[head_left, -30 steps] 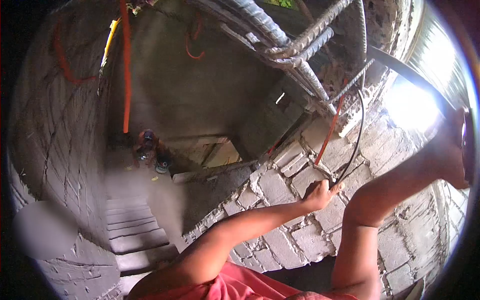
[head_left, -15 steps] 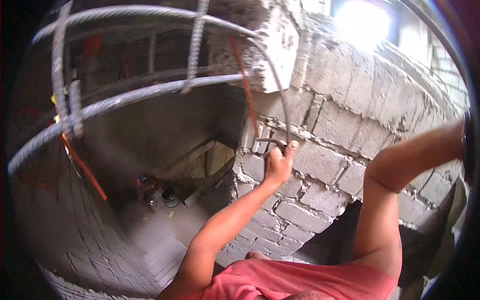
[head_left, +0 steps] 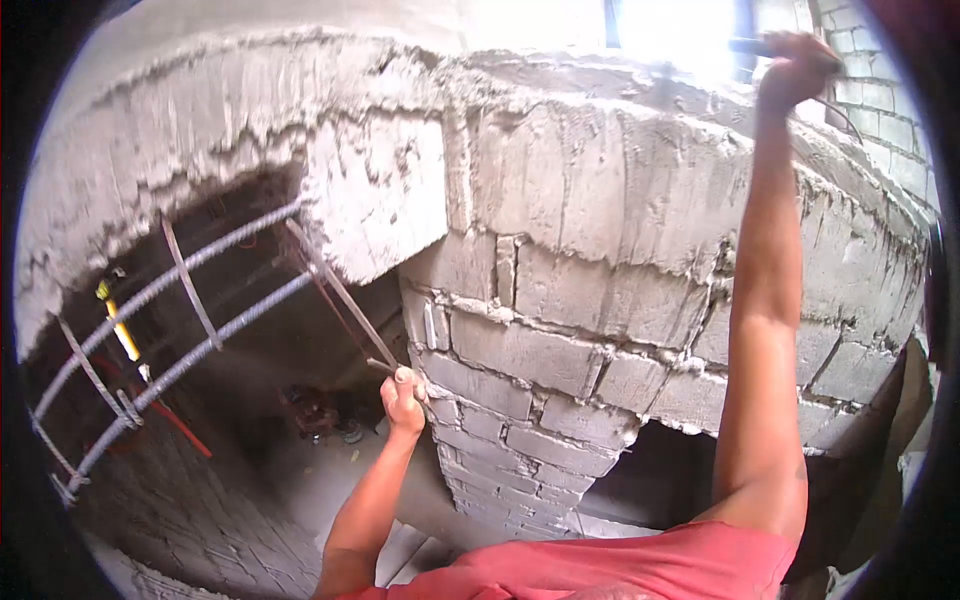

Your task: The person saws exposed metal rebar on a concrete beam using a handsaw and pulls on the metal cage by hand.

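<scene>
My left hand (head_left: 403,402) is closed round the lower end of a thin metal bar (head_left: 345,292), beside the block wall. The bar slants up and left to the rebar near the concrete corner. My right hand (head_left: 797,70) is raised at the upper right, in front of the bright opening. Its fingers are wrapped round a dark-handled tool (head_left: 752,46); the tool's far end is blurred against the light. Two long ribbed rebars (head_left: 235,320) with cross ties run from the concrete beam down to the left edge.
A rough block wall (head_left: 525,355) fills the middle, below a plastered concrete beam (head_left: 560,170). Dark openings lie below the rebar and at the lower right. Far below on the left are a dim person (head_left: 312,412) and a bucket (head_left: 350,432). An orange strip (head_left: 185,430) hangs beside the rebar.
The view has turned, so the rebar appears lower and further left. My right hand has come into view, raised with the tool. My left hand still grips the bar, now lower and further left in view.
</scene>
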A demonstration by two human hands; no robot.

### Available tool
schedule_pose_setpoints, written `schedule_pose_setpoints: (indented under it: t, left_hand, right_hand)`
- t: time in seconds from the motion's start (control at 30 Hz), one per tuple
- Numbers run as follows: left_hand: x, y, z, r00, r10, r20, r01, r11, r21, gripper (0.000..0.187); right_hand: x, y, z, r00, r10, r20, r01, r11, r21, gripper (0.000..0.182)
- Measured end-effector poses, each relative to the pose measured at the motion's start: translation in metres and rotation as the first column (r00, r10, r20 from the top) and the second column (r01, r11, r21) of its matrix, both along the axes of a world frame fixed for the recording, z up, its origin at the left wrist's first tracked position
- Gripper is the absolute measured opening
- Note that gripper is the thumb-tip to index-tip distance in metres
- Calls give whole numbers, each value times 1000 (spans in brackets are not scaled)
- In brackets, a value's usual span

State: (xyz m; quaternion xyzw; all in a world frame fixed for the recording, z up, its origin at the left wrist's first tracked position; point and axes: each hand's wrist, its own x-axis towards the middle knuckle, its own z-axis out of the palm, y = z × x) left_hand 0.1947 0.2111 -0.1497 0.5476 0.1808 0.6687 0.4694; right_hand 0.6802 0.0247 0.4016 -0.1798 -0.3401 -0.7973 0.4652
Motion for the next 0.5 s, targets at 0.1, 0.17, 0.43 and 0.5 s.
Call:
schedule_pose_setpoints:
  t: [0.1, 0.17, 0.43, 0.5]
  left_hand:
    - [3, 3, 1, 998, 33, -48, -35, 999, -36, 64]
    - [5, 1, 3, 992, 84, -95, -90, 994, -63, 67]
    - [8, -6, 5, 896, 343, -282, -337, 939, 70, 50]
    - [10, 6, -14, 856, 389, -340, -438, 895, -79, 52]
  right_hand:
    - [59, 101, -7, 853, 425, -303, -493, 847, -199, 23]
    - [41, 105, -30, 695, 405, -594, -646, 714, -269, 34]
    - [98, 123, -32, 767, 317, -558, -598, 669, -441, 62]
    - [85, 114, -31, 741, 203, -640, -574, 685, -449, 50]
